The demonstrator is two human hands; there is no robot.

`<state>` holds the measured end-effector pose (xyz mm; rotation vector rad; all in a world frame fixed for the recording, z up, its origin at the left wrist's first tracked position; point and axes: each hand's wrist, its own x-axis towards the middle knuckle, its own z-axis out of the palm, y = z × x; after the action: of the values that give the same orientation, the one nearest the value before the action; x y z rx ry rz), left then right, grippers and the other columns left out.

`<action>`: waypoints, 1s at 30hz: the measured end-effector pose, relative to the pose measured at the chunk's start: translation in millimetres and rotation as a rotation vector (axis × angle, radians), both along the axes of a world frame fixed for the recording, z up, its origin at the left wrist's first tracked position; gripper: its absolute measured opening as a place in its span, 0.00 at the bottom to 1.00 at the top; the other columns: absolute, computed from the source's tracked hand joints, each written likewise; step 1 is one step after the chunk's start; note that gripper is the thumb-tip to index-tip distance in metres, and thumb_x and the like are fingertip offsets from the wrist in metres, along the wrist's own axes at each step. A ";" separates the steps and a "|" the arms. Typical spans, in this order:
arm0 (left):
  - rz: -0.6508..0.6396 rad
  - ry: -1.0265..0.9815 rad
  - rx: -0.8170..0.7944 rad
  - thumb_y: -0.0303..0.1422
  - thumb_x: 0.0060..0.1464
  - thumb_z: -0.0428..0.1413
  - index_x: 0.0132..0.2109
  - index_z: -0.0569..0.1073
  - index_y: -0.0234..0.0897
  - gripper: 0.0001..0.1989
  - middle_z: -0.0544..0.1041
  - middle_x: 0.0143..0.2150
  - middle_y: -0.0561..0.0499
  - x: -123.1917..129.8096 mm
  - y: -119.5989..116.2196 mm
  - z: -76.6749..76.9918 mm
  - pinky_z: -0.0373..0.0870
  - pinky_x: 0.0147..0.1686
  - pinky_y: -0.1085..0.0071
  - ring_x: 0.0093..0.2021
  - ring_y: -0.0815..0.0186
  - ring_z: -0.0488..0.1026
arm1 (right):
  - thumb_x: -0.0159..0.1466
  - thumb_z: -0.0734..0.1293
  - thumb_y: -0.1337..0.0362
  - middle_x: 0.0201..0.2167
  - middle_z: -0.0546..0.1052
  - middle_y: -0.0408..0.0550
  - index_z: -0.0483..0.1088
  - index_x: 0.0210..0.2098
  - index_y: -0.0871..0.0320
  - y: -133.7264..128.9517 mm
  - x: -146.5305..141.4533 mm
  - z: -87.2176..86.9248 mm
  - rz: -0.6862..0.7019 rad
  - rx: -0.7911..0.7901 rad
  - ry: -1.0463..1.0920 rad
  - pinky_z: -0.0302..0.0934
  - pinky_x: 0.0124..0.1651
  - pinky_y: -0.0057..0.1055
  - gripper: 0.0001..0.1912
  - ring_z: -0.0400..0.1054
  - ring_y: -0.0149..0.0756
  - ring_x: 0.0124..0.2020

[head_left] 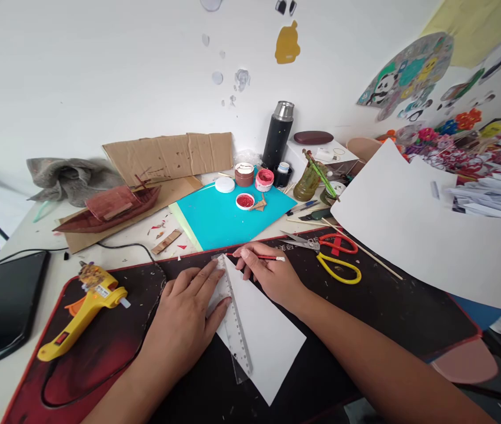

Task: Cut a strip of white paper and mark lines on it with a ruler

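Observation:
A white sheet of paper (272, 335) lies on the dark mat, with a clear ruler (238, 330) across it, running from the paper's far tip down toward its near edge. My left hand (195, 300) presses on the ruler and paper with fingers spread flat. In my right hand (270, 271) is a red pencil (268, 257), held between thumb and fingers; its point is near the top end of the ruler. Red and yellow scissors (325, 244) rest partly open to the right of my right hand.
A yellow glue gun (85, 318) and black tablet (7, 312) lie left. Behind are a brown model boat (109, 209), blue-green sheet (215, 218), paint jars (264, 179) and black flask (278, 135). Large white paper (418, 229) covers the right side.

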<state>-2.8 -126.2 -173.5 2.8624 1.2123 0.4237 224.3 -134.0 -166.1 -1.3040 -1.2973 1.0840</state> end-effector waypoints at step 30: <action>0.006 -0.017 -0.016 0.42 0.72 0.54 0.68 0.75 0.40 0.24 0.75 0.72 0.44 1.0 -0.9 2.9 0.76 0.51 0.49 0.60 0.45 0.75 | 0.77 0.64 0.49 0.37 0.83 0.46 0.77 0.40 0.54 -0.6 -1.1 6.7 0.009 -0.012 -0.083 0.67 0.36 0.31 0.17 0.75 0.34 0.30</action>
<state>-1.8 -127.1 -170.6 2.8367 1.2156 0.4346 223.2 -134.7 -159.3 -1.3663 -1.3603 1.0551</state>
